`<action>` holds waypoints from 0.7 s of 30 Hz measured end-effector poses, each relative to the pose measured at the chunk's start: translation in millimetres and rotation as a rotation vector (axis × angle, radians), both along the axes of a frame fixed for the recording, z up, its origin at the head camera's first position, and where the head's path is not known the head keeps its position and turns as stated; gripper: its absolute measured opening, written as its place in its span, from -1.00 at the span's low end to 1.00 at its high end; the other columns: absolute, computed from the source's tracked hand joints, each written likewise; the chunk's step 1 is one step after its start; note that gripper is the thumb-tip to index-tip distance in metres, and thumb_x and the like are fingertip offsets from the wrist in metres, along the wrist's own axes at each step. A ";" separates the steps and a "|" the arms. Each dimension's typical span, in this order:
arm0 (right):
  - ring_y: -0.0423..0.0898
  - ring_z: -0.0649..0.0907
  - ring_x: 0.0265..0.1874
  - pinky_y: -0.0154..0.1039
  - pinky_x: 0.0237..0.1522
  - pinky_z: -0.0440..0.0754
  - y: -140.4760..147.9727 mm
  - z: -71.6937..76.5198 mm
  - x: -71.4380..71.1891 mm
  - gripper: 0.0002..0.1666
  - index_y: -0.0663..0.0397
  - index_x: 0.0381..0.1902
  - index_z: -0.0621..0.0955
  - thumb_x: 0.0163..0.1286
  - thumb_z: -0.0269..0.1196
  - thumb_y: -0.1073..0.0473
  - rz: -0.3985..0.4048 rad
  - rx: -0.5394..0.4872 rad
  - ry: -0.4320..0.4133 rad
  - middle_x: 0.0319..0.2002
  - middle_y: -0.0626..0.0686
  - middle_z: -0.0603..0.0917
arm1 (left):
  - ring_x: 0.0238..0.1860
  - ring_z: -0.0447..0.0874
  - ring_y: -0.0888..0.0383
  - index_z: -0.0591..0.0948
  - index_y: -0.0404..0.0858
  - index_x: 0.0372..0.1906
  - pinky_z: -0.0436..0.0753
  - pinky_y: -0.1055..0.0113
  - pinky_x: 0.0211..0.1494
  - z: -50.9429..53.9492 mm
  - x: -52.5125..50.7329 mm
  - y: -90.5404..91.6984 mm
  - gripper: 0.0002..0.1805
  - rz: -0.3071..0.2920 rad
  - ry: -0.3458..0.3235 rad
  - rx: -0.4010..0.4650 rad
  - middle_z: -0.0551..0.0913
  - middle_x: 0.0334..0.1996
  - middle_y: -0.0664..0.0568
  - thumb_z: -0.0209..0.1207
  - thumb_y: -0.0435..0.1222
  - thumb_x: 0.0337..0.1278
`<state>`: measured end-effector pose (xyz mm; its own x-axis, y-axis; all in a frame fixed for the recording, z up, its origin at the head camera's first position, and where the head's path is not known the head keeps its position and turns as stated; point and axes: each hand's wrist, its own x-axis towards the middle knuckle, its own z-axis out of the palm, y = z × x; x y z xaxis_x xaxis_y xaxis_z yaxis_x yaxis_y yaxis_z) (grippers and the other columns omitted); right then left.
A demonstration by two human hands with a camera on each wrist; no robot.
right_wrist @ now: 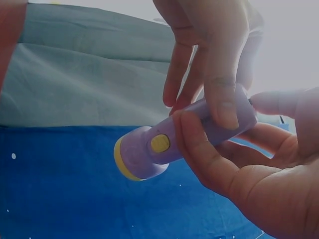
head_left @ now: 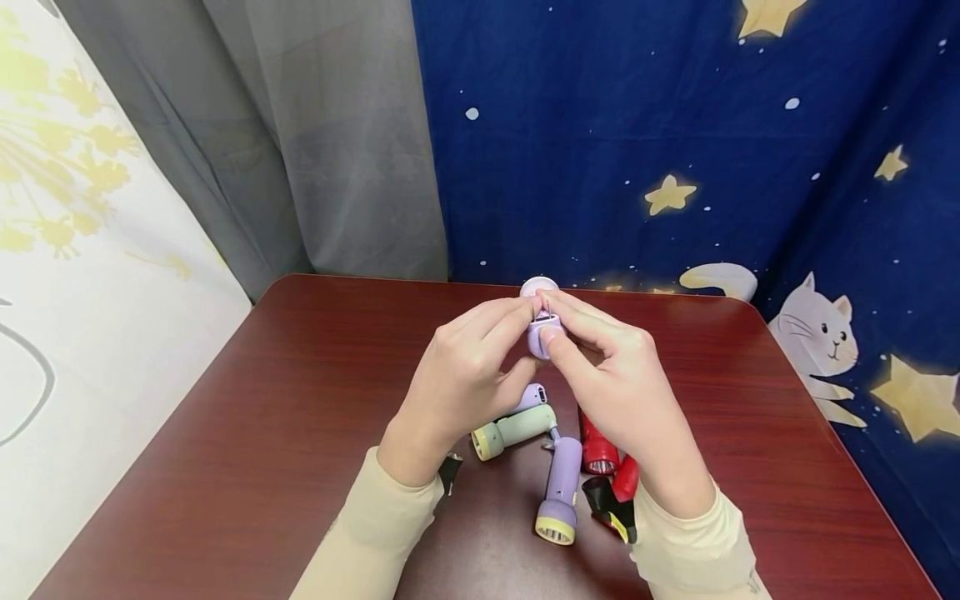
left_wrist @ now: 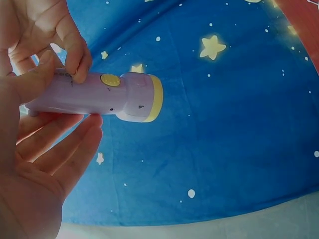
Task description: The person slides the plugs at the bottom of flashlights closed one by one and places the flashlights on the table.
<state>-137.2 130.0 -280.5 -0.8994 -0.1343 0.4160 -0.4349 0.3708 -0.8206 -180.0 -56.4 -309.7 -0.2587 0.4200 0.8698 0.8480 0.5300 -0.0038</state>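
Both hands hold a small purple flashlight (head_left: 537,285) up above the table, its head pointing away from me. My left hand (head_left: 465,367) pinches the body from the left between thumb and fingers. From the right, my right hand (head_left: 622,367) grips it near the rear end, the thumb on the tail. A yellow button (left_wrist: 110,80) and a yellow rim (left_wrist: 157,98) show on the flashlight in the left wrist view. In the right wrist view the fingers of both hands hide part of the flashlight's body (right_wrist: 169,137).
Below the hands lie a green flashlight (head_left: 517,429), a purple one (head_left: 562,479), another purple one (head_left: 531,398) partly hidden, and a red one (head_left: 597,446). Black pieces (head_left: 609,504) lie by the right sleeve. The brown table (head_left: 300,417) ends at curtains (head_left: 562,167).
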 end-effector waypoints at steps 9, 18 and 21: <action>-0.09 0.60 0.46 -0.41 0.20 0.64 3.3 3.4 1.9 -0.47 -0.05 0.41 0.62 0.53 0.34 0.23 0.037 -0.022 -0.046 0.44 -0.04 0.62 | 0.03 0.86 -0.04 0.74 -0.45 0.09 0.79 0.19 0.24 1.8 0.2 -0.6 -0.58 -0.026 0.024 0.033 0.83 -0.03 -0.20 0.37 -0.46 0.05; -0.03 0.65 0.41 -0.47 0.16 0.68 3.5 2.5 3.4 -0.41 0.02 0.43 0.60 0.48 0.35 0.33 0.070 -0.042 -0.025 0.48 0.05 0.58 | 0.03 0.86 -0.04 0.74 -0.45 0.10 0.79 0.18 0.24 3.0 1.0 -1.1 -0.57 -0.043 0.015 0.044 0.83 -0.02 -0.21 0.33 -0.48 0.05; -0.01 0.64 0.41 -0.48 0.15 0.69 3.3 2.1 3.8 -0.38 0.07 0.44 0.59 0.45 0.35 0.39 0.092 -0.052 -0.013 0.50 0.09 0.55 | 0.04 0.86 -0.04 0.75 -0.45 0.10 0.78 0.18 0.26 2.7 1.0 -1.3 -0.57 -0.043 0.012 0.044 0.83 -0.02 -0.21 0.32 -0.49 0.06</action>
